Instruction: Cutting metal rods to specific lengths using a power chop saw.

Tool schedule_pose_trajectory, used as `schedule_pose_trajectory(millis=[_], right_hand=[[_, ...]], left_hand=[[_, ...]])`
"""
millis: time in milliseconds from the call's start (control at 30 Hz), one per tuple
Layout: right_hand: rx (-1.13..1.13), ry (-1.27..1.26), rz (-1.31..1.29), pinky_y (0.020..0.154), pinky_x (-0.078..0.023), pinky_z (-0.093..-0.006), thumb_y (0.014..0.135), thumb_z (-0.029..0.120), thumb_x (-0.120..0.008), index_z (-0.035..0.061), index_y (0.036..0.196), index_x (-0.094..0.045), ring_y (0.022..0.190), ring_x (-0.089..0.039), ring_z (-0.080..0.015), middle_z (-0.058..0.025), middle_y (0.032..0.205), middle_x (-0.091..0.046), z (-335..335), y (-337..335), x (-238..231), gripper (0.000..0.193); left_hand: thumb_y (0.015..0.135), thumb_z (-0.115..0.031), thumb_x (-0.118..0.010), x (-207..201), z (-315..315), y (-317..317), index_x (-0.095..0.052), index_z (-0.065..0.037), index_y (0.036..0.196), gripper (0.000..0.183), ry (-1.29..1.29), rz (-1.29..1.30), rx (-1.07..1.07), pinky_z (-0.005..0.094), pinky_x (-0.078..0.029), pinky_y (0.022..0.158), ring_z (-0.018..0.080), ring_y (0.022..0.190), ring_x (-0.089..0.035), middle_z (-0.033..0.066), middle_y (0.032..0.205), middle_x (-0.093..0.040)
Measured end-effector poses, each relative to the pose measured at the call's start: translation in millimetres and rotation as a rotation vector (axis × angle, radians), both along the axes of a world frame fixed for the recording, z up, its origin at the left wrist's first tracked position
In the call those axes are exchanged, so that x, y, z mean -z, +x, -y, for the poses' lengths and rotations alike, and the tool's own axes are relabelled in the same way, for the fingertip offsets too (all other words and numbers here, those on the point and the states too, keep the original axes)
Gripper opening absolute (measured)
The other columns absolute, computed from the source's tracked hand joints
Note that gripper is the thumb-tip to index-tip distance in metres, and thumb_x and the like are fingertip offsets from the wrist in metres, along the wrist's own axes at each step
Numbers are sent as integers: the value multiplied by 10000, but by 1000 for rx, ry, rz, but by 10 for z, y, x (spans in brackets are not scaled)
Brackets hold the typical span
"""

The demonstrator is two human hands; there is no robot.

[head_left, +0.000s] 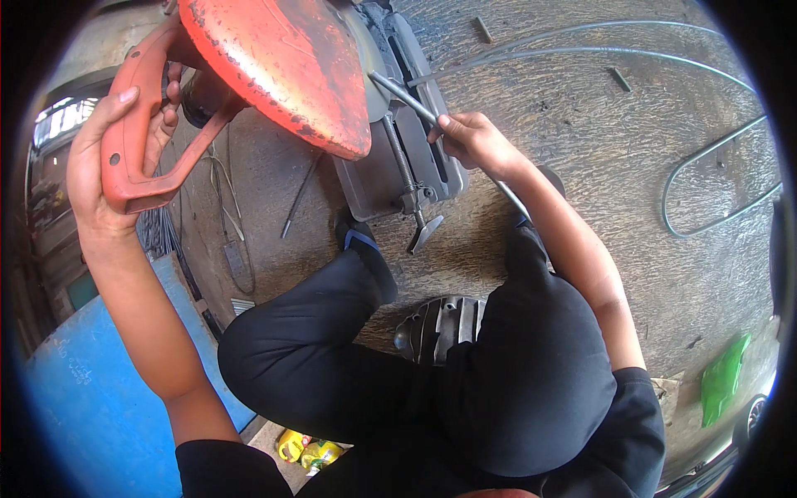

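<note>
My left hand [100, 158] is wrapped round the red handle [124, 149] of a cut-off saw, up at the left. The saw's worn red blade guard [282, 75] slants over its grey base [374, 178], and part of the disc [369, 62] shows behind the guard. In my right hand [477, 143] is a thin metal rod [411, 101], gripped between thumb and fingers. One end of the rod reaches the disc's edge; whether they touch I cannot tell. Its other part runs back under my right forearm. A threaded clamp screw [398, 153] lies along the base.
Long bent rods [598, 50] curve across the floor at the right, near a looped rod [672, 191]. Short cut pieces [618, 79] are scattered there. A finned metal part [448, 324] sits between my legs. A blue sheet [108, 373] lies left, a green item [724, 378] right.
</note>
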State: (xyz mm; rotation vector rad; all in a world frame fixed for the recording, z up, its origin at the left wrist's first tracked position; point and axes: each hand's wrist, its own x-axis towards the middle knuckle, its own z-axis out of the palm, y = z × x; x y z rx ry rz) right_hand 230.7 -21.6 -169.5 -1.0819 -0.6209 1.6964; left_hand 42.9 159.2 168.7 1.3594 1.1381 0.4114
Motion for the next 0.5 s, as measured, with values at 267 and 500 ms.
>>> schedule_pose_trajectory(millis=[267,500], right_hand=[[92,44,282,433,-368,-267,948,343,-500,3,843,-617,465,-425,-82,10,560,-466,-31,-119,104,375],[273,209,674,539,-424,-376,894,273,-578,-21,853,-622,493,-490,-250,-169,577,-513,-33,-148,60,301]], left_hand=[[849,-53,-542,-4,-12,4,-391,127,1261,474,-35,14,14,324,-521,822,255,978,-596,236,1161,-550],[859,-106,-568,-8,51,43,-392,85,1275,491,-72,35,-32,379,-451,982,292,1076,-561,202,1204,-531]])
